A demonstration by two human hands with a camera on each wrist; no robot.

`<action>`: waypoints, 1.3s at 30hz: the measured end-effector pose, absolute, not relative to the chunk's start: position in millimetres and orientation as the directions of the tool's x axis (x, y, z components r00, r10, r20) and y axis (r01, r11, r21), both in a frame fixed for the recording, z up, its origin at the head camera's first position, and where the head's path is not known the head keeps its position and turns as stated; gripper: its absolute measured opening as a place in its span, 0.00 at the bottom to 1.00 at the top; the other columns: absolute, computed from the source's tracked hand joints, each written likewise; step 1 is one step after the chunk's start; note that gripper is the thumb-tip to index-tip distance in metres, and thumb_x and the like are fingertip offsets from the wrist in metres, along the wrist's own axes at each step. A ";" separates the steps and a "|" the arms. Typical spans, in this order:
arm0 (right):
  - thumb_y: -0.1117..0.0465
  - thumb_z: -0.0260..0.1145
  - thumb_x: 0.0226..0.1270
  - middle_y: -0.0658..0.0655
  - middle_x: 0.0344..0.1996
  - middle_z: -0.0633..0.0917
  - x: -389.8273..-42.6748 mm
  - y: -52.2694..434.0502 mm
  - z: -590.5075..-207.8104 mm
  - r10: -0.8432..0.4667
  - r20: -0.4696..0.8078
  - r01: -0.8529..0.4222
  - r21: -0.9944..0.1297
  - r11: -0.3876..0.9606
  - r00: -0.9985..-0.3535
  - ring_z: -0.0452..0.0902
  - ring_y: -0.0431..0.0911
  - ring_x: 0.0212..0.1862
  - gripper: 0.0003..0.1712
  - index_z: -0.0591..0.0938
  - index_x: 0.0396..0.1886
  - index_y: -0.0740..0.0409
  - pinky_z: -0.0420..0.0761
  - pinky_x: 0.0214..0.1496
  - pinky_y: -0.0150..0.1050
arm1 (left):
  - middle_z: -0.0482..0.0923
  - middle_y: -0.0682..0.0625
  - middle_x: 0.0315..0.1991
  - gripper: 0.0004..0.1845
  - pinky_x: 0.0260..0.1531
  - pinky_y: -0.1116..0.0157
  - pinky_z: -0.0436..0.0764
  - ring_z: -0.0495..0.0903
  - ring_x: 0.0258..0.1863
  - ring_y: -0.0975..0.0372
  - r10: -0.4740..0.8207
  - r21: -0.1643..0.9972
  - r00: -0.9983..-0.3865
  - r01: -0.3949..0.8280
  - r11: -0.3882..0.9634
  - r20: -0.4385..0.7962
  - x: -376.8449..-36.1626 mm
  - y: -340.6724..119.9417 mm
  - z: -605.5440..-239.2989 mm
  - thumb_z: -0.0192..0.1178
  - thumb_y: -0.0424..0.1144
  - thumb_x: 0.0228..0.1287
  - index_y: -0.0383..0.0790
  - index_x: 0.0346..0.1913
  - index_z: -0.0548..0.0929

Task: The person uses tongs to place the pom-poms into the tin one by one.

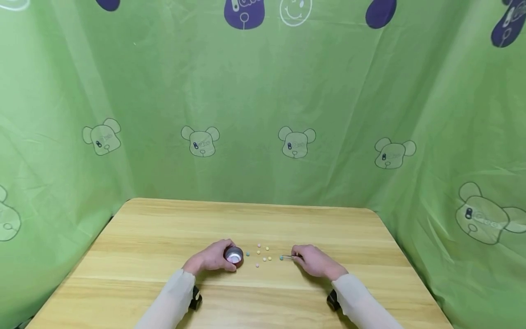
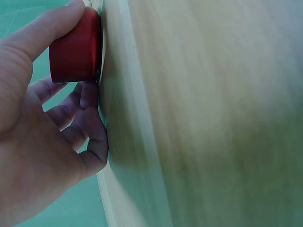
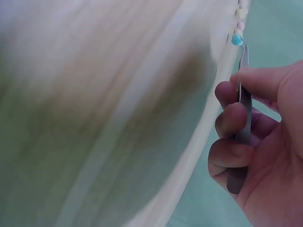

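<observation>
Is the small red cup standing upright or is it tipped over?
Upright: the cup shows its open mouth upward in the head view, base on the table, held by the left hand.

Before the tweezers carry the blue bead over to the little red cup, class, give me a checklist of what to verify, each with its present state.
1. Right hand grips the tweezers: ok.
2. Tweezer tips at the blue bead: ok; bead actually pinched: cannot tell.
3. Left hand holds the red cup steady on the table: ok.
4. Cup mouth open and upward: ok.
5. Loose beads lie between tweezers and cup: not ok, path crosses them.
</observation>
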State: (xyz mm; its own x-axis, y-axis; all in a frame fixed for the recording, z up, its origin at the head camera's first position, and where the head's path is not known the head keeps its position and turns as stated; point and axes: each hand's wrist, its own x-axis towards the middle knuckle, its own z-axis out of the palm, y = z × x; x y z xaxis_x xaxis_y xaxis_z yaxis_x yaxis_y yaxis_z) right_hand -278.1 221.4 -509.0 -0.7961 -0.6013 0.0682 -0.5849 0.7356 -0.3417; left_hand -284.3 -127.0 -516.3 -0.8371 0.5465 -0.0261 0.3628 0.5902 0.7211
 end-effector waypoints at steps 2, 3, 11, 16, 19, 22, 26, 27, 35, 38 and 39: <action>0.62 0.57 0.70 0.44 0.26 0.76 -278.4 221.5 -509.0 -0.600 0.068 -0.583 -0.343 0.736 -0.797 0.67 0.37 0.27 0.04 0.77 0.35 0.51 0.71 0.30 0.34 | 0.76 0.51 0.42 0.25 0.47 0.55 0.72 0.75 0.43 0.57 0.549 0.723 -0.835 0.363 0.587 -0.027 -284.4 -126.9 -517.5 0.74 0.40 0.46 0.40 0.46 0.74; 0.62 0.57 0.70 0.44 0.26 0.76 -278.6 221.4 -508.9 -0.598 0.070 -0.583 -0.342 0.737 -0.798 0.67 0.37 0.27 0.03 0.77 0.35 0.51 0.71 0.30 0.34 | 0.76 0.51 0.42 0.25 0.47 0.55 0.72 0.75 0.43 0.57 0.550 0.723 -0.835 0.363 0.588 -0.027 -284.5 -126.8 -518.1 0.74 0.40 0.46 0.40 0.46 0.74; 0.63 0.58 0.70 0.45 0.28 0.78 -281.4 217.8 -506.4 -0.589 0.093 -0.580 -0.347 0.737 -0.803 0.70 0.36 0.29 0.03 0.78 0.37 0.53 0.75 0.33 0.37 | 0.76 0.51 0.42 0.25 0.47 0.55 0.72 0.75 0.44 0.57 0.545 0.717 -0.838 0.367 0.593 -0.022 -284.9 -127.1 -518.4 0.74 0.40 0.46 0.40 0.47 0.74; 0.63 0.57 0.70 0.45 0.29 0.79 -283.2 214.9 -504.5 -0.596 0.092 -0.587 -0.347 0.732 -0.798 0.70 0.36 0.29 0.03 0.78 0.38 0.53 0.75 0.34 0.37 | 0.76 0.51 0.42 0.25 0.47 0.55 0.73 0.75 0.44 0.57 0.544 0.721 -0.838 0.363 0.590 -0.023 -284.3 -127.0 -517.3 0.74 0.40 0.46 0.39 0.46 0.74; 0.63 0.57 0.70 0.46 0.29 0.79 -285.1 213.7 -504.6 -0.604 0.097 -0.596 -0.345 0.725 -0.791 0.71 0.36 0.29 0.04 0.78 0.38 0.54 0.76 0.34 0.37 | 0.76 0.51 0.42 0.25 0.47 0.55 0.73 0.75 0.43 0.57 0.545 0.725 -0.838 0.360 0.587 -0.025 -284.3 -127.2 -516.7 0.74 0.40 0.46 0.40 0.46 0.74; 0.63 0.57 0.70 0.47 0.29 0.80 -287.0 212.3 -504.4 -0.610 0.109 -0.605 -0.341 0.719 -0.785 0.71 0.36 0.29 0.04 0.79 0.38 0.55 0.76 0.34 0.37 | 0.76 0.51 0.42 0.25 0.47 0.56 0.73 0.75 0.43 0.57 0.546 0.727 -0.837 0.360 0.584 -0.025 -284.2 -127.3 -516.4 0.74 0.40 0.46 0.40 0.46 0.74; 0.62 0.57 0.70 0.48 0.29 0.80 -288.1 209.3 -501.2 -0.615 0.121 -0.615 -0.335 0.713 -0.779 0.70 0.36 0.28 0.04 0.78 0.38 0.55 0.76 0.34 0.36 | 0.76 0.51 0.42 0.25 0.46 0.56 0.73 0.75 0.43 0.57 0.548 0.731 -0.836 0.359 0.581 -0.024 -284.6 -127.2 -516.2 0.74 0.40 0.46 0.40 0.46 0.74; 0.62 0.57 0.71 0.48 0.29 0.80 -288.4 208.3 -500.3 -0.616 0.119 -0.615 -0.338 0.713 -0.779 0.70 0.36 0.28 0.04 0.78 0.38 0.55 0.75 0.33 0.36 | 0.76 0.51 0.42 0.25 0.46 0.56 0.73 0.75 0.43 0.57 0.548 0.731 -0.836 0.359 0.580 -0.025 -284.9 -127.4 -516.3 0.74 0.40 0.46 0.40 0.45 0.74; 0.61 0.57 0.71 0.49 0.30 0.80 -289.3 200.5 -494.8 -0.611 0.116 -0.609 -0.339 0.717 -0.783 0.70 0.37 0.29 0.05 0.78 0.39 0.56 0.75 0.35 0.37 | 0.76 0.51 0.42 0.25 0.46 0.56 0.73 0.75 0.43 0.57 0.548 0.733 -0.836 0.355 0.580 -0.028 -286.0 -128.3 -518.4 0.74 0.40 0.46 0.40 0.46 0.74; 0.62 0.57 0.70 0.51 0.31 0.81 -289.3 197.4 -492.3 -0.611 0.121 -0.611 -0.340 0.715 -0.782 0.71 0.38 0.30 0.05 0.78 0.39 0.56 0.76 0.36 0.38 | 0.76 0.51 0.41 0.25 0.46 0.56 0.73 0.75 0.43 0.58 0.549 0.730 -0.835 0.359 0.582 -0.028 -286.0 -128.0 -518.9 0.74 0.40 0.46 0.40 0.46 0.74; 0.62 0.57 0.70 0.51 0.31 0.81 -289.0 196.3 -491.0 -0.613 0.124 -0.614 -0.342 0.712 -0.780 0.71 0.38 0.30 0.04 0.78 0.39 0.56 0.76 0.36 0.39 | 0.76 0.51 0.41 0.25 0.46 0.56 0.73 0.75 0.43 0.58 0.549 0.728 -0.835 0.359 0.583 -0.028 -286.0 -127.8 -518.9 0.74 0.40 0.46 0.40 0.46 0.74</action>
State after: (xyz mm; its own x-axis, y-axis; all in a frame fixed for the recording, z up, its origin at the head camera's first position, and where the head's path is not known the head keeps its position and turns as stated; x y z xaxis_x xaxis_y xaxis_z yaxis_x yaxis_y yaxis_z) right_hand -289.0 196.3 -491.0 -0.7802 -0.6130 0.1245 -0.6137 0.7116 -0.3422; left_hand -286.0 -127.8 -518.9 -0.8352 0.5493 -0.0279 0.3594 0.5834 0.7283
